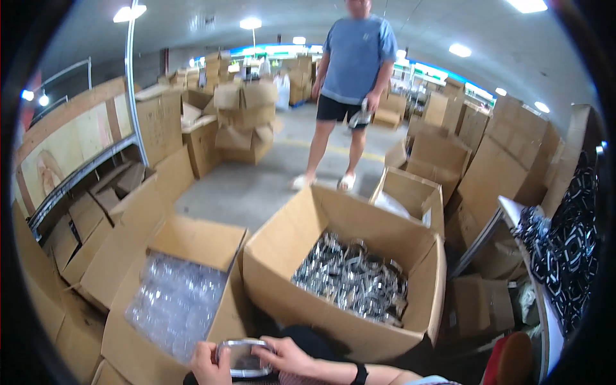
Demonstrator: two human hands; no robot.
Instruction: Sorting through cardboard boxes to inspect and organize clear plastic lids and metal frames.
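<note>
Near the lower edge, a rounded piece with a shiny chrome rim and a greyish middle (245,360) is held between both hands. My left hand (209,363) grips its left end, thumb and fingers closed on it. My right hand (286,355) holds the right end, its fingers reaching over the upper rim; a dark band circles that wrist. Just beyond the hands stands a large open carton (282,255) with a heap of shiny metal pieces (351,280) inside. Left of it, another open carton (196,236) contains clear plastic packaging (176,301).
A person (355,70) in a blue shirt stands beyond the cartons, holding a shiny item. On the right, a table (545,314) bears a pile of black and silver pieces (571,244). Stacked cartons (247,119) line the aisle. A metal-framed shelf (90,173) is at left.
</note>
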